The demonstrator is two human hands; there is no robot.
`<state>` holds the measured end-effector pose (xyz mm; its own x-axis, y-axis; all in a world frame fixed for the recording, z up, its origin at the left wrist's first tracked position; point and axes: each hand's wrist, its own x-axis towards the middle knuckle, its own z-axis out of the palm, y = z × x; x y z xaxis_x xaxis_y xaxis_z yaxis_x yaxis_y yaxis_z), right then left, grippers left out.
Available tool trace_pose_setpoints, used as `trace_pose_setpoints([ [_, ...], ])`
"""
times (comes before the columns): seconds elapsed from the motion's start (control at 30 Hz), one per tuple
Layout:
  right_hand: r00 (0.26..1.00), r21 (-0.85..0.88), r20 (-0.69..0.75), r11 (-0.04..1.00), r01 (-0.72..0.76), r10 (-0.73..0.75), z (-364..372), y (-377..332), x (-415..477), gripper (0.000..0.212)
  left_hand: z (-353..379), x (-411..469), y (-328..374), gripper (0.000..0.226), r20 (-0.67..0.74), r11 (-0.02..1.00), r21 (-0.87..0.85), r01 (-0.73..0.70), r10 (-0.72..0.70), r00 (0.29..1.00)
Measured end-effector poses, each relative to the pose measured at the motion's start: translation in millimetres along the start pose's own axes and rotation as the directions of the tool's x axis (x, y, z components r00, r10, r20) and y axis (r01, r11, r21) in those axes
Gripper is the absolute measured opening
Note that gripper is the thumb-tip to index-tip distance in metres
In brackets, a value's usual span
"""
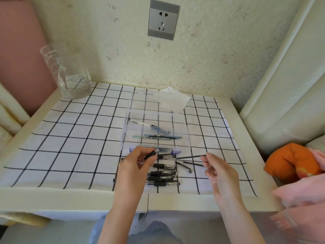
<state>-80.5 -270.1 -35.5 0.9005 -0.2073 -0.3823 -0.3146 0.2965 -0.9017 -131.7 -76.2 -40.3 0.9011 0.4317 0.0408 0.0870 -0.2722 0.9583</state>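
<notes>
My left hand (pixel 136 164) pinches a clear pen barrel with a black grip (pixel 151 154) just above the checked cloth. My right hand (pixel 217 169) pinches the end of a thin black refill (pixel 190 157) that points left toward the barrel. Several black gel pens (pixel 162 173) lie in a loose pile between my hands, with two loose refills and a cap (pixel 186 166) beside them. Behind the pile stands a clear plastic box (pixel 182 120) with its lid open, holding a few pens (pixel 158 137).
A white table (pixel 73 199) carries the checked cloth (pixel 70 138). A glass jug (pixel 70 74) with some water stands at the back left. A crumpled tissue (pixel 171 100) lies behind the box. An orange cushion (pixel 290 162) and pink fabric (pixel 302 189) sit at the right edge.
</notes>
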Motion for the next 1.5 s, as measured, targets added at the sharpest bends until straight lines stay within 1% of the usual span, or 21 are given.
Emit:
trace_pose_setpoints([
  [0.1, 0.998, -0.018, 0.047, 0.999, -0.052, 0.052, 0.0, 1.3, -1.0, 0.010, 1.0, -0.1, 0.2, 0.012, 0.018, 1.000, -0.002, 0.012, -0.012, 1.000],
  [0.2, 0.989, 0.039, 0.086, 0.991, -0.125, 0.121, -1.7, 0.8, -2.9, 0.016, 1.8, -1.3, 1.9, 0.012, 0.036, 1.000, 0.005, 0.011, -0.012, 0.999],
  [0.3, 0.986, 0.048, 0.101, 0.989, -0.137, 0.131, -4.7, -1.4, -9.8, 0.013, 2.4, -1.5, 2.1, 0.011, 0.047, 1.000, 0.026, 0.002, -0.004, 0.999],
  [0.37, 0.991, -0.001, 0.093, 0.995, -0.098, 0.098, -5.9, -1.6, -16.1, 0.010, 2.6, -1.1, 2.0, 0.011, 0.048, 1.000, 0.028, -0.001, -0.001, 0.999],
  [0.43, 0.994, -0.075, 0.099, 0.997, -0.031, 0.038, -5.1, -2.8, -22.1, 0.011, 3.3, -0.6, 1.9, 0.012, 0.051, 1.000, 0.029, -0.004, 0.003, 0.999],
  [0.53, 0.977, -0.246, 0.190, 0.959, 0.139, -0.093, 5.3, -9.4, -25.4, 0.012, 4.8, -0.7, 1.2, 0.012, 0.051, 0.999, 0.038, -0.011, 0.009, 0.999],
  [0.57, 0.958, -0.315, 0.247, 0.923, 0.221, -0.145, 12.3, -13.0, -23.6, 0.012, 5.2, -0.8, 0.6, 0.012, 0.050, 0.999, 0.040, -0.013, 0.011, 0.999],
  [0.6, 0.928, -0.390, 0.315, 0.864, 0.319, -0.201, 21.1, -17.2, -19.7, 0.013, 5.6, -0.7, 0.4, 0.012, 0.050, 0.999, 0.041, -0.014, 0.012, 0.999],
  [0.67, 0.832, -0.520, 0.479, 0.672, 0.527, -0.281, 42.4, -24.9, -6.8, 0.013, 5.6, -0.8, 0.1, 0.011, 0.052, 0.999, 0.041, -0.015, 0.013, 0.999],
  [0.73, 0.746, -0.599, 0.603, 0.458, 0.657, -0.282, 65.8, -30.2, 9.0, 0.015, 5.7, -1.1, 0.7, 0.011, 0.055, 0.999, 0.038, -0.020, 0.018, 0.998],
  [0.8, 0.698, -0.643, 0.672, 0.272, 0.716, -0.247, 87.2, -31.8, 23.3, 0.017, 5.4, -1.3, 1.0, 0.013, 0.057, 0.999, 0.034, -0.023, 0.021, 0.998],
  [0.87, 0.672, -0.671, 0.715, 0.081, 0.737, -0.190, 102.4, -28.5, 34.8, 0.019, 5.2, -0.9, 0.1, 0.014, 0.055, 0.999, 0.033, -0.018, 0.016, 0.998],
  [0.9, 0.663, -0.671, 0.730, 0.010, 0.742, -0.164, 106.8, -25.3, 39.2, 0.020, 5.4, -0.6, -0.4, 0.015, 0.055, 0.999, 0.034, -0.015, 0.013, 0.998],
  [0.93, 0.652, -0.663, 0.744, -0.038, 0.748, -0.143, 109.6, -22.1, 42.4, 0.020, 5.6, -0.4, -0.8, 0.015, 0.058, 0.999, 0.033, -0.014, 0.012, 0.998],
  [1.03, 0.632, -0.642, 0.767, -0.147, 0.752, -0.115, 112.4, -15.3, 48.6, 0.020, 6.1, -0.5, -0.8, 0.015, 0.074, 0.999, 0.028, -0.019, 0.017, 0.997],
  [1.13, 0.645, -0.646, 0.758, -0.248, 0.722, -0.096, 115.2, -13.0, 51.7, 0.023, 6.0, -0.4, 0.4, 0.017, 0.075, 0.999, 0.021, -0.029, 0.027, 0.997],
  [1.23, 0.649, -0.633, 0.757, -0.326, 0.702, -0.072, 116.6, -9.3, 51.6, 0.019, 5.7, -0.6, 0.4, 0.017, 0.076, 0.999, 0.022, -0.032, 0.031, 0.997],
  [1.3, 0.651, -0.621, 0.758, -0.351, 0.701, -0.038, 117.4, -8.9, 51.4, 0.016, 5.7, -0.8, -0.1, 0.015, 0.078, 0.999, 0.027, -0.037, 0.035, 0.996],
  [1.37, 0.659, -0.617, 0.752, -0.349, 0.705, 0.000, 119.1, -12.0, 52.8, 0.017, 5.9, -0.4, -0.5, 0.015, 0.075, 0.998, 0.036, -0.046, 0.044, 0.996],
  [1.5, 0.602, -0.517, 0.796, -0.445, 0.731, 0.064, 122.1, -18.0, 52.6, 0.016, 5.9, -0.4, -1.6, 0.013, 0.067, 0.999, 0.029, -0.039, 0.037, 0.997],
])
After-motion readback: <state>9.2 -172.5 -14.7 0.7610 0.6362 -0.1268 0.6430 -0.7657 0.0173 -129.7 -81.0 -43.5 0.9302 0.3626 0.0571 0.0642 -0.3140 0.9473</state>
